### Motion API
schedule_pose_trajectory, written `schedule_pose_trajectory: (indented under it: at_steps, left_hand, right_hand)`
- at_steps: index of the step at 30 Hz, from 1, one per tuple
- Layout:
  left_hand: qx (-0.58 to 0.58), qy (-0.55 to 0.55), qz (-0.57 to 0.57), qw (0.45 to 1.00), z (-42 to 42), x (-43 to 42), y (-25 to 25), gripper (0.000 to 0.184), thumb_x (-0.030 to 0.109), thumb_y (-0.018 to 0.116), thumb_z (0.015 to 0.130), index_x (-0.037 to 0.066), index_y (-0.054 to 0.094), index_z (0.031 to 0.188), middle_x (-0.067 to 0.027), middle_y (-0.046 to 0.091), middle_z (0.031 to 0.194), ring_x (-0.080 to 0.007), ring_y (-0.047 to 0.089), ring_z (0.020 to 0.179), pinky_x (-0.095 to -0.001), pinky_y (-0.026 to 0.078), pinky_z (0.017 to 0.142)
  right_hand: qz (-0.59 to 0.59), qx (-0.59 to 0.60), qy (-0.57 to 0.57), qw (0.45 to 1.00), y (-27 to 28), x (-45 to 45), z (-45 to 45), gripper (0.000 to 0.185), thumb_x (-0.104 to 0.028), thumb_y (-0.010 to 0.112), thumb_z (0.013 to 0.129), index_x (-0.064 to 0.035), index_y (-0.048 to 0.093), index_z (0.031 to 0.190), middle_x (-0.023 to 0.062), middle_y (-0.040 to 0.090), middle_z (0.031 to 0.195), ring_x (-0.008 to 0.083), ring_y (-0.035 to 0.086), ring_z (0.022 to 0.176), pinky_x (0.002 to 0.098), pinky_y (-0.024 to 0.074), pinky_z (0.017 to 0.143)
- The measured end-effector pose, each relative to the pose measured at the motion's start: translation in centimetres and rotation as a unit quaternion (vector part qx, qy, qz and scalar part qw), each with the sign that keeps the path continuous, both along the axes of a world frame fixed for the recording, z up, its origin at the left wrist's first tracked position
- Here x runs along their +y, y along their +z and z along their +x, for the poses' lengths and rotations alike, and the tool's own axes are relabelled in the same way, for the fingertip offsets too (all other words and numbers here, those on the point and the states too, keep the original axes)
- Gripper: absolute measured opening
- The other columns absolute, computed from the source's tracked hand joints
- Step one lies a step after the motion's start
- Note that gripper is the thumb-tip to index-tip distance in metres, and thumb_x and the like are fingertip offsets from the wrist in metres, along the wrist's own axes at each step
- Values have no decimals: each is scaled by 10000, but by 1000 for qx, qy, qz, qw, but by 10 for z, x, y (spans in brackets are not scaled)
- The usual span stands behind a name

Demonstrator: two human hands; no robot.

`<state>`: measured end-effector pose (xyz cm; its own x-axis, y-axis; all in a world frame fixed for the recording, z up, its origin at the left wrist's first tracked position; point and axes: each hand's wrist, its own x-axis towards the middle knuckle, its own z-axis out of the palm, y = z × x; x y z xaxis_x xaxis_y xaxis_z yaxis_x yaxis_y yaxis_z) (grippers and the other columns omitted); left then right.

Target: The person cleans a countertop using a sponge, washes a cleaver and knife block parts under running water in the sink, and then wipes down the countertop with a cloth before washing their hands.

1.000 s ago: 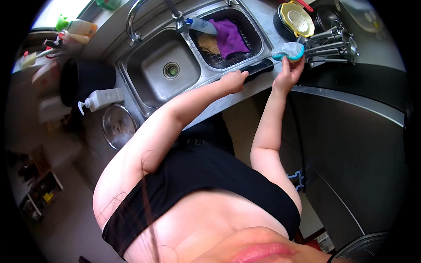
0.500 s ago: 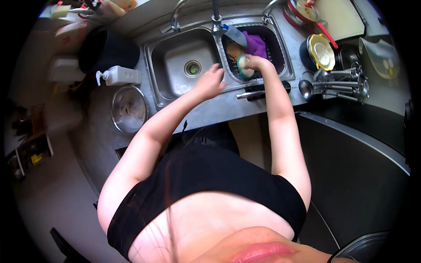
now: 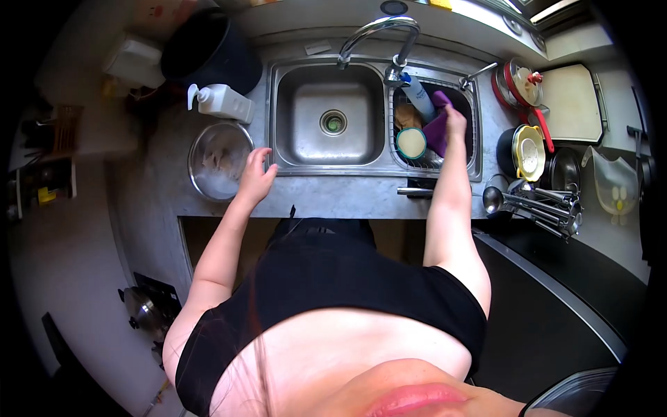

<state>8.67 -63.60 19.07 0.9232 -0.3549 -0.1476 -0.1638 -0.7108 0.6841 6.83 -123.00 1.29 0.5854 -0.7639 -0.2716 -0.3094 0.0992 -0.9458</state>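
At the far left, a dark bucket (image 3: 212, 55) stands on the counter behind a white pump bottle (image 3: 231, 103) lying on its side. Nearer the front edge sits a round clear bowl (image 3: 201, 175) with pale contents that are hard to make out. The left hand (image 3: 257, 182) is just beside the bowl's right rim, fingers loosely spread, with nothing in its grasp; whether a fingertip touches the rim cannot be told. Next comes the steel left basin (image 3: 299, 142) with its round drain (image 3: 333, 124), and a curved chrome faucet (image 3: 382, 26) arches above. In the right basin (image 3: 474, 149), over a wire rack, are a crumpled brown item (image 3: 406, 117), a blue-and-white bottle (image 3: 420, 101), a round teal-edged sponge (image 3: 411, 143) and a purple cloth (image 3: 435, 132). The right hand (image 3: 455, 122) is at the cloth's right side, touching it; whether the fingers pinch it cannot be told. Farther right are a red-handled pan (image 3: 522, 85), a yellow colander (image 3: 530, 154), a ladle (image 3: 492, 199) and a pale cutting board (image 3: 572, 104).
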Motion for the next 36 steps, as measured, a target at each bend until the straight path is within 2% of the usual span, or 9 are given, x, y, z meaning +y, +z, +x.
schedule_pose_trajectory:
  at_steps: [5, 8, 16, 18, 21, 24, 29, 32, 36]
  left_hand:
    - [112, 40, -110, 987, 9, -13, -6, 469, 180, 629, 848, 34, 495, 1273, -157, 520, 1284, -281, 547, 1127, -362, 451, 942]
    - [257, 37, -216, 941, 25, -66, -7, 561, 266, 617, 873, 87, 428, 1370, -174, 466, 1369, -286, 465, 1248, -425, 410, 998]
    - [684, -71, -619, 378, 60, -203, 14, 690, 489, 611, 880, 102, 381, 1403, -176, 461, 1391, -356, 447, 1289, -640, 381, 999]
    - [630, 64, -625, 457, 73, -211, -9, 595, 406, 619, 895, 41, 453, 1334, -170, 552, 1295, -346, 525, 1217, -551, 403, 1036]
    - [616, 149, -610, 476, 93, -197, -47, 344, 238, 623, 906, 18, 546, 1160, -139, 630, 1094, -277, 620, 1001, -432, 501, 917]
    - [601, 211, -604, 479, 125, -186, -96, 112, 143, 617, 910, 54, 562, 950, -51, 618, 819, -149, 596, 654, -286, 530, 627]
    - [546, 203, -664, 469, 152, -197, -92, 153, 180, 655, 894, 67, 566, 944, -33, 606, 790, -144, 596, 666, -289, 519, 619]
    - [501, 183, -657, 533, 160, -207, -67, 232, 224, 671, 886, 51, 590, 1018, -74, 648, 881, -198, 649, 794, -346, 548, 725]
    - [466, 147, -648, 584, 165, -216, -72, 332, 344, 600, 930, 53, 602, 1089, -101, 666, 1032, -225, 658, 924, -373, 528, 850]
  right_hand:
    - [90, -157, -61, 982, 171, 57, -35, 226, -71, 751, 786, -117, 616, 961, -25, 643, 844, 86, 605, 717, 255, 445, 593]
    - [201, -328, 49, 922, 232, 91, -46, 308, -110, 626, 860, -108, 538, 1155, 93, 630, 1106, 260, 625, 1018, 487, 485, 893]
    - [578, -294, 128, 750, 262, 244, -8, 344, -166, 466, 856, -2, 559, 1145, 148, 651, 1076, 288, 632, 1027, 499, 493, 915]
    - [552, -99, 200, 804, 219, 251, -3, 408, -175, 506, 868, 4, 524, 1235, 175, 590, 1204, 339, 595, 1076, 472, 473, 949]
    - [-76, -16, 258, 963, 112, 214, 24, 638, -186, 726, 753, 12, 444, 1291, 185, 518, 1218, 334, 497, 1156, 388, 400, 998]
    - [-547, -16, 155, 822, 114, 170, 65, 622, -209, 671, 760, 43, 455, 1286, 274, 442, 1331, 433, 479, 1178, 449, 400, 1001]
    - [-286, 277, 334, 854, 112, 149, 102, 526, -254, 578, 827, -33, 517, 1301, 237, 527, 1300, 402, 483, 1218, 454, 422, 988]
    - [-471, 289, 301, 777, 135, 205, 84, 453, -350, 536, 899, -35, 586, 1220, 214, 559, 1279, 379, 517, 1192, 400, 418, 1009]
    - [129, -78, 222, 963, 117, 248, 109, 579, -409, 529, 955, -48, 422, 1395, 171, 525, 1333, 261, 447, 1277, 415, 369, 1033]
